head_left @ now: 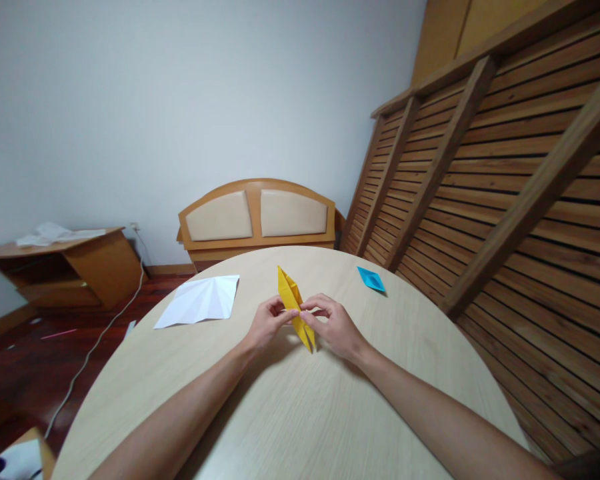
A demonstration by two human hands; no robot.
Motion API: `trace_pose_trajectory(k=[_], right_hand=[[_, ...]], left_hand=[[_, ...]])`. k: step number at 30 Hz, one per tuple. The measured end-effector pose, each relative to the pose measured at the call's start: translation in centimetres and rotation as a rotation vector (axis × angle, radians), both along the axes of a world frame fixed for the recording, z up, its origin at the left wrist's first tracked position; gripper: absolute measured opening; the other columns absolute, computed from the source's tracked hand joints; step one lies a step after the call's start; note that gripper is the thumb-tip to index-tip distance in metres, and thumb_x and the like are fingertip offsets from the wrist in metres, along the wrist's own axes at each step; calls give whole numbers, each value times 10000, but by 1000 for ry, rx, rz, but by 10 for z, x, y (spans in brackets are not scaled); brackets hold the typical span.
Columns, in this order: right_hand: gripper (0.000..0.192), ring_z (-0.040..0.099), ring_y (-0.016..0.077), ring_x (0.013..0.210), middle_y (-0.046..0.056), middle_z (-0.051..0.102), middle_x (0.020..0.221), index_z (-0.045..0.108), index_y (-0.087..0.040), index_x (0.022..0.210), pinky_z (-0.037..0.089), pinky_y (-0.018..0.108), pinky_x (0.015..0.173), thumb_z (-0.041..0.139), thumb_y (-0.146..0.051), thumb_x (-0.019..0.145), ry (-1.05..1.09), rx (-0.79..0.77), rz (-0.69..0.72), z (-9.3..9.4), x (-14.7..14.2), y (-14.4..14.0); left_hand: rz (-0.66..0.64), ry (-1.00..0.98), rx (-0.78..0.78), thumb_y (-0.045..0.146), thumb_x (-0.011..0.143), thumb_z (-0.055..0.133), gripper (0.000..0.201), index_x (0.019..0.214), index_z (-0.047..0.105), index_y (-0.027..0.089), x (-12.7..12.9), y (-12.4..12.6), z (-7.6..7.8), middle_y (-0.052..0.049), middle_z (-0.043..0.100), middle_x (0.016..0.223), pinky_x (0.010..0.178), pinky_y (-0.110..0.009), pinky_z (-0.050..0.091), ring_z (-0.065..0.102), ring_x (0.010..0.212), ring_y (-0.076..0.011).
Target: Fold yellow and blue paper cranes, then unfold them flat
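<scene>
Nearest the camera, two bare forearms reach forward from the bottom edge over a round table (290, 413) with a pale wood-grain top. They meet near its middle, where both hands work on a folded yellow paper piece (294, 303), a long narrow shape with pointed ends, held just above the tabletop with its far tip raised and its near tip dipping toward the wood. The left hand (266, 325) is curled almost closed, its thumb and fingertips pinching the paper's left edge around mid-length. The right hand (336, 327) mirrors it from the other side, fingers bent and closed on the paper's right edge, so that the two sets of fingertips nearly meet across the fold. Farther out on the table, to the left of the hands and well apart from them, a creased white sheet (200, 302) lies flat, marked with radiating fold lines. To the right and nearer the far rim sits a small folded blue paper piece (371, 279). Beyond the table, a wooden headboard (257, 217) with two padded beige panels stands against the white wall. On the left is a low wooden cabinet (65, 267) with white papers on top, and a grey cable (97, 347) trails across the dark floor. A slatted wooden frame (505, 187) leans along the right side.
</scene>
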State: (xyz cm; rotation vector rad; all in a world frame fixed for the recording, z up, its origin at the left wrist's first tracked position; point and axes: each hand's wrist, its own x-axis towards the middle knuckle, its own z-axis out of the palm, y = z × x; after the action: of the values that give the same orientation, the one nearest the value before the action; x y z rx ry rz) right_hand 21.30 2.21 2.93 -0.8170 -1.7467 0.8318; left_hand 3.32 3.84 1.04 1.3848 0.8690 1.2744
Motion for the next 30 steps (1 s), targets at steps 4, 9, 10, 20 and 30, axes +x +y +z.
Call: trace_pose_trajectory(k=[4, 9, 10, 20, 30], right_hand=[[236, 652, 182, 886, 84, 669, 1053, 709, -176, 855, 550, 301, 724, 690, -408, 818, 29, -67, -36, -6, 1, 6], [292, 646, 174, 795, 52, 679, 908, 613, -189, 927, 550, 304, 700, 715, -418, 778, 105, -163, -22, -11, 2, 13], [302, 646, 173, 798, 46, 671, 904, 594, -195, 944, 552, 306, 710, 721, -406, 769, 121, -167, -24, -12, 3, 15], [320, 638, 164, 777, 17, 626, 883, 539, -222, 982, 559, 307, 684, 700, -404, 774, 152, -226, 11, -14, 7, 19], [316, 637, 144, 721, 33, 681, 905, 631, -183, 907, 541, 274, 633, 749, -427, 746, 148, -283, 63, -13, 9, 21]], left_hand=[[7, 34, -16, 515, 605, 864, 500, 880, 697, 132, 1, -1, 0, -87, 740, 877, 670, -290, 523, 680, 765, -206], [-1, 36, -27, 519, 630, 850, 493, 897, 710, 129, 3, -1, -1, -107, 749, 872, 666, -303, 538, 700, 760, -222], [-2, 41, -30, 525, 635, 844, 494, 897, 709, 129, 3, -1, -2, -108, 750, 863, 665, -307, 539, 704, 762, -227], [-2, -26, -1, 500, 703, 819, 621, 1114, 489, 172, 5, -2, -4, -57, 754, 785, 675, -298, 529, 702, 708, -189], [-8, -22, 8, 483, 726, 804, 498, 987, 498, 190, 5, -4, -5, -40, 743, 767, 651, -285, 526, 699, 709, -187]])
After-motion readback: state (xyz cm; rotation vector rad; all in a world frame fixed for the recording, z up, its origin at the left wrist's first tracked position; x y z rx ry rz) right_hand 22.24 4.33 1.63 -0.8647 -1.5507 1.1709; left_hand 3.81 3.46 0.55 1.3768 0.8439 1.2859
